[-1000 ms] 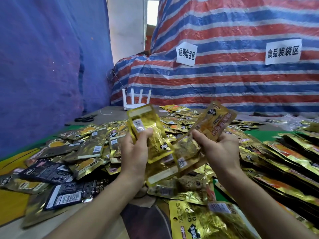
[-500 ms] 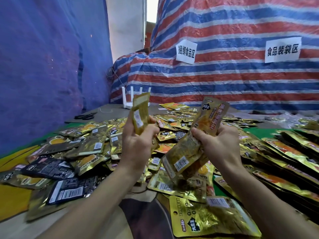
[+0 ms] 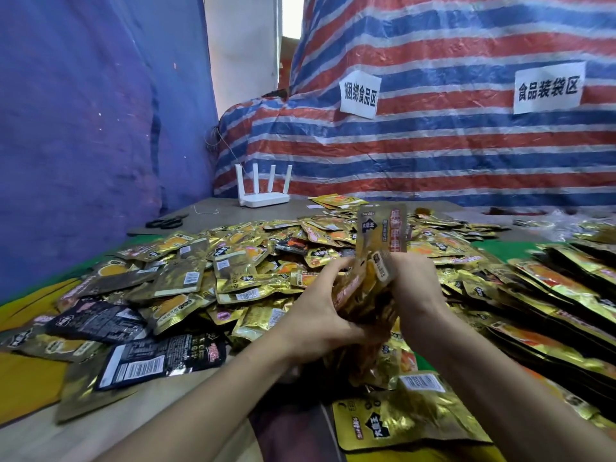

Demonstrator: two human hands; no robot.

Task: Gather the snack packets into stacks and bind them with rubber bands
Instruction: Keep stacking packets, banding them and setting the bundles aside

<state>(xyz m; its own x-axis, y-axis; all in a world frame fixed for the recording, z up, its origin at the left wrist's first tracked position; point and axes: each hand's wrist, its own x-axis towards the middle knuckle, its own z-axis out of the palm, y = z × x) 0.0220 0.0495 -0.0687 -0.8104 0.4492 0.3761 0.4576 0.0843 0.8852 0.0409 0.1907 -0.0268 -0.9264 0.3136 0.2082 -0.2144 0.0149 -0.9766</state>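
Gold foil snack packets [image 3: 233, 261] lie heaped over the desk [image 3: 226, 216], on my side of the white router [image 3: 263, 195]. My left grip [image 3: 316, 321] and right grip [image 3: 416, 288] both clasp one upright stack of packets [image 3: 381, 235], held above the heap, right of the router and nearer me. Black scissors [image 3: 165, 223] lie left of the router.

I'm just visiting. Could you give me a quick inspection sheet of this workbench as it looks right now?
Surface: grey table with green and yellow cover.
Job's things: loose snack packets heaped; overlapping rows at right; rubber bands, nothing seen.
Clutter: scissors, router.
Hands: left hand and right hand both grip a bunch of packets.
Cables: thin white string near the scissors.
Surroundings: blue sheet, striped tarp, two paper signs.
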